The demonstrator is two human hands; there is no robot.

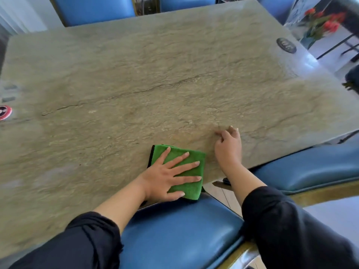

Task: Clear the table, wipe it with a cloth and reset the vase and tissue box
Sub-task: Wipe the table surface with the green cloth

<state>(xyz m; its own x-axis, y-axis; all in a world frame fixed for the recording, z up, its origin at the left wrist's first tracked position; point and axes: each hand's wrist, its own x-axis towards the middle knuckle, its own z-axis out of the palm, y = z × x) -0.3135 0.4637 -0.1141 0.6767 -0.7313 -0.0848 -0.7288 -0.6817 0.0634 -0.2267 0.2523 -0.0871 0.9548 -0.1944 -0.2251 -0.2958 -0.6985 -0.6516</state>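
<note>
A folded green cloth lies at the near edge of the stone-topped table. My left hand presses flat on the cloth with its fingers spread. To the right of the cloth my right hand rests on the bare tabletop, fingers curled and fingertips touching the stone, holding nothing. A vase with red flowers stands off the table at the far right, blurred. No tissue box is in view.
Blue padded chairs surround the table: one right below my arms, one at the right, others along the far side. A dark oval object sits near the table's far right corner. A red round item lies at the left edge.
</note>
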